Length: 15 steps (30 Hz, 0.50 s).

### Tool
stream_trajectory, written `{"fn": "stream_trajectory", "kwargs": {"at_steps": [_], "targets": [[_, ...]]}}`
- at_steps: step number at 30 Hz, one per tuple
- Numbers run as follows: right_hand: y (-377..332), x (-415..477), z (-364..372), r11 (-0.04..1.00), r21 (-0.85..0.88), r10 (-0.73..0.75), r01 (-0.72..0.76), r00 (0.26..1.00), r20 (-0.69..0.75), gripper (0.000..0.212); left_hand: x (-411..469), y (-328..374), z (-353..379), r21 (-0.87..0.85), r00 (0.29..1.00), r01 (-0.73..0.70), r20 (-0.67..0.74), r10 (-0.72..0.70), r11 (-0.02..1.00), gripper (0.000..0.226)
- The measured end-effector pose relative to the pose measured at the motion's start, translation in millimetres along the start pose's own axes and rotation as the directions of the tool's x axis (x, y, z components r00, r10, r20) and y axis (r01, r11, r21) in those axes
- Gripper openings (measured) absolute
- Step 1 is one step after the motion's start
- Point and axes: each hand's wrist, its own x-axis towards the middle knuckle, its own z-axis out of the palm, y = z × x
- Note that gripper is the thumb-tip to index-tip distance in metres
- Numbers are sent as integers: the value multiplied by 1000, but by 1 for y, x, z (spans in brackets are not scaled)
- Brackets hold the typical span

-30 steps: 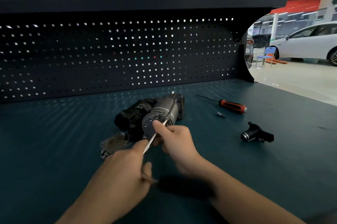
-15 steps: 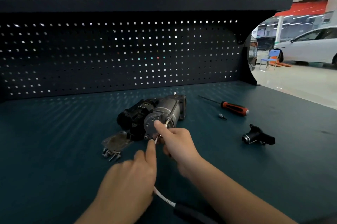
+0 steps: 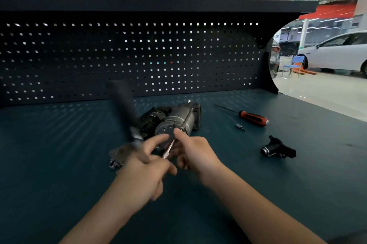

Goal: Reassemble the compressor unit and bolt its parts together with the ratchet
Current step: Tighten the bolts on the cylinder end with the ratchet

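The grey and black compressor unit [image 3: 178,118] lies on its side in the middle of the bench. A ratchet [image 3: 127,108] with a blurred black handle stands up and to the left. Its thin silver extension bar [image 3: 169,149] runs to a bolt on the round end face of the compressor. My left hand [image 3: 143,172] grips the ratchet at its head. My right hand [image 3: 195,154] holds the far end of the extension bar, index finger stretched up onto the bolt spot. The bolt itself is hidden under that finger.
A flat metal cover plate [image 3: 119,153] with loose bolts [image 3: 114,165] lies left of my hands. To the right are a red-handled screwdriver [image 3: 254,119], a small bit [image 3: 239,126] and a black fitting [image 3: 278,148]. A pegboard wall [image 3: 139,61] backs the bench.
The ratchet handle has swung from low near my body up to the left of the compressor. My left hand has moved forward with it. My right hand has stayed on the extension.
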Motion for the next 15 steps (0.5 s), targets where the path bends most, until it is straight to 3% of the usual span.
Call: {"fn": "stream_trajectory", "kwargs": {"at_steps": [1,2,3,4,5,6,7,8,9,10,11,12,13,14,15], "targets": [[0,0,-1,999,-23,-40,39,998,-39,41,0,0,-1,388,985,-164,25,168,907,39],[1,0,-1,996,-37,-87,85,994,-72,45,1,1,-1,693,947,-292,110,303,660,42],[1,0,-1,992,-45,-121,117,989,-90,49,3,-2,-1,845,897,-367,212,387,389,47],[1,-1,0,990,-38,-136,133,986,-94,50,4,-5,-1,893,867,-399,294,402,209,54],[2,-1,2,992,-12,-129,128,987,-96,47,4,-7,0,900,851,-415,331,407,136,58],[2,-1,2,994,30,-100,103,991,-92,43,4,-10,-2,895,854,-413,315,414,171,57],[2,0,3,995,83,-51,58,995,-83,38,4,-10,-2,856,874,-393,234,426,337,51],[1,1,3,990,141,-1,10,998,-66,32,2,-10,-2,718,913,-352,120,391,601,43],[0,1,3,980,198,43,-34,998,-41,26,0,-8,1,433,968,-233,19,250,871,37],[0,1,2,967,244,75,-70,997,-13,23,-2,-6,4,38,999,-46,-6,47,998,33],[0,0,1,955,280,97,-97,995,12,22,-1,-6,7,-364,991,135,42,-128,922,26],[0,0,1,946,304,109,-113,994,29,21,0,-4,10,-661,964,258,129,-232,705,20],[0,0,0,943,311,112,-118,993,38,21,0,-1,12,-808,936,335,226,-270,484,21],[-1,-1,-1,947,301,107,-115,993,42,21,-2,3,14,-851,918,378,291,-271,365,22],[-1,-1,-1,957,271,99,-105,994,36,22,-2,6,13,-838,915,389,307,-260,381,18]]}}
